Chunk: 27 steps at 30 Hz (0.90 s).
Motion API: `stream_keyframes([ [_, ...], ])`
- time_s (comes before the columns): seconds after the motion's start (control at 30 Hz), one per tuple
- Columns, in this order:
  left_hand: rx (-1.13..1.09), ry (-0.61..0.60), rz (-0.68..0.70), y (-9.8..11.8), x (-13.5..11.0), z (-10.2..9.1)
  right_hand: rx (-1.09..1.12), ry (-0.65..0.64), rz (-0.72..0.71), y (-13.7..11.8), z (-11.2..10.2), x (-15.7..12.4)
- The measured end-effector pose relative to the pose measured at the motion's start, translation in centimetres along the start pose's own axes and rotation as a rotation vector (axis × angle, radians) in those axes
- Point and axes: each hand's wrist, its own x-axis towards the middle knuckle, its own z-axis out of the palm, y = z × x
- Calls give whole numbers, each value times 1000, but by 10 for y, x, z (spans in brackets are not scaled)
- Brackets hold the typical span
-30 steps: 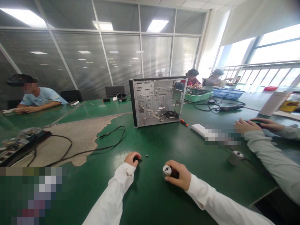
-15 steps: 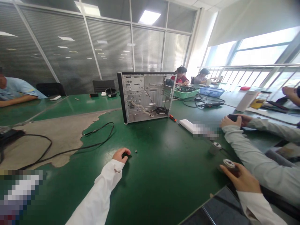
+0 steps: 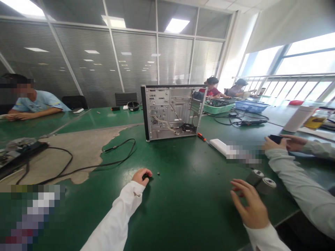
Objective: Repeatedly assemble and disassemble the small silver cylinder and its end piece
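Note:
My left hand [image 3: 141, 177] rests on the green table with its fingers curled round a small black object [image 3: 145, 176], mostly hidden by them. Just right of its fingertips lies a tiny metal piece [image 3: 158, 173], too small to name. With fingers apart and nothing held, my right hand [image 3: 250, 204] hovers over the table at the right. Close beside it stand two grey cylinders with pale ringed tops, a nearer cylinder [image 3: 266, 187] and a farther cylinder [image 3: 253, 177]. An open computer case [image 3: 174, 113] stands upright beyond both hands, showing loose cables and bare metal inside.
An orange-handled screwdriver [image 3: 201, 137] and a white slab [image 3: 219, 148] lie right of the case. A co-worker's hands [image 3: 277, 143] hold a dark object at the right. A black cable [image 3: 123, 158] loops at left. Green and blue baskets [image 3: 218, 108] stand farther back.
My right hand has let go of a grey cylinder, now standing beside the other one, and has drawn away to its left with fingers spread. My left hand keeps its grip. The view has shifted left.

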Motion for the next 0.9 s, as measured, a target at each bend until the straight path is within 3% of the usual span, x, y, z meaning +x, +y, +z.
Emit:
stream_keyframes([
  [0.1, -2, 1, -1, 0, 0, 0, 161, -419, -257, -57, 31, 22],
  [0.2, -2, 3, -4, 0, -1, 0, 227, -578, -436, -101, 71, 46],
  [0.4, 16, -12, -20, 2, -2, -1, 185, -544, -608, -150, 146, 76],
  [0.53, 19, -6, -3, 2, -2, -1, 156, -540, -679, -162, 170, 78],
  [0.7, -5, 7, 7, 0, -2, 0, 157, -520, -669, -152, 158, 73],
  [0.8, -12, 2, 21, -2, -2, 0, 160, -509, -553, -129, 128, 74],
  [0.9, -13, -2, 32, -3, -2, 0, 136, -426, -385, -85, 82, 74],
])
